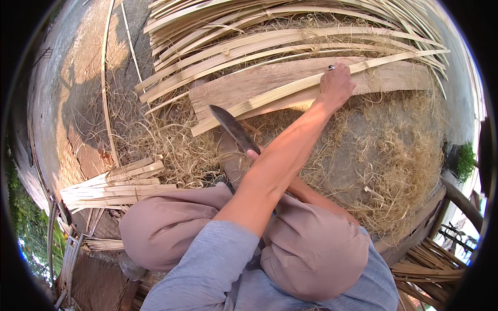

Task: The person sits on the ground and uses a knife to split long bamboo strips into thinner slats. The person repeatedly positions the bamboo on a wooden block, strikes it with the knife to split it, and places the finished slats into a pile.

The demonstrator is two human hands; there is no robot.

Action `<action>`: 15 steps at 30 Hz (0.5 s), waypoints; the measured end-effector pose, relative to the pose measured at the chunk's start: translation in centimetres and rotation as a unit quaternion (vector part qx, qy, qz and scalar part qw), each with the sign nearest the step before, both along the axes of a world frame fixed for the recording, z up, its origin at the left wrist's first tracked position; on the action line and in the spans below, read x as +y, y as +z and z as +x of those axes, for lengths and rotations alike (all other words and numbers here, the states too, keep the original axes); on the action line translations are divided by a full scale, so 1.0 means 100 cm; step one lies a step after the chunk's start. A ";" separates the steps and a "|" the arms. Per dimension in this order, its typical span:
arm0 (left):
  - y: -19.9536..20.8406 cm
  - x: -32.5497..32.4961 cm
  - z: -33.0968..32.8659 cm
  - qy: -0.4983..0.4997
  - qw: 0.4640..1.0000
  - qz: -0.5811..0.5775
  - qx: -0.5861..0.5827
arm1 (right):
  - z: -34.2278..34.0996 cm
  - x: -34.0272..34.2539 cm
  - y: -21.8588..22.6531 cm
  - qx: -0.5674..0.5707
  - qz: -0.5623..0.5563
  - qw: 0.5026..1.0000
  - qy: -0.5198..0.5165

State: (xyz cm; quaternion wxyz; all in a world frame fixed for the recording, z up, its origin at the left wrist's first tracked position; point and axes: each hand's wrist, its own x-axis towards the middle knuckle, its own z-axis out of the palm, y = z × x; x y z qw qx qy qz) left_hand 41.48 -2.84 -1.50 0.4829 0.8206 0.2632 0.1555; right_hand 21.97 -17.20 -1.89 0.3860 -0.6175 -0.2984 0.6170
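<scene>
My left hand [336,83] reaches far across to the right, its fingers closed on a long pale bamboo strip [280,93]. The strip slants over a flat wooden board [223,93]. Beneath my left forearm, my right hand [253,154] is mostly hidden; a thumb shows at the base of a dark, wide-bladed knife [233,128]. The blade points up and to the left, its tip close to the strip's near left end. Whether the edge touches the strip, I cannot tell. The knife's handle is out of sight behind my forearm.
Many bamboo strips [218,52] lie side by side beyond the board. Curly shavings [384,171] cover the ground to the right and left. A bundle of split strips [114,189] rests by my left knee. More sticks [428,269] stand at the lower right.
</scene>
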 end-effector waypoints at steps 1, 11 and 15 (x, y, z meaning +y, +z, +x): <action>0.011 0.001 0.000 0.007 0.998 0.065 0.009 | 0.011 -0.001 -0.003 -0.025 0.025 0.997 -0.065; -0.019 0.014 -0.004 0.086 0.969 0.222 0.057 | 0.072 0.003 0.032 -0.121 -0.059 0.963 -0.232; -0.028 0.015 -0.006 0.078 0.965 0.249 -0.004 | 0.051 0.003 0.014 -0.167 0.085 0.956 -0.226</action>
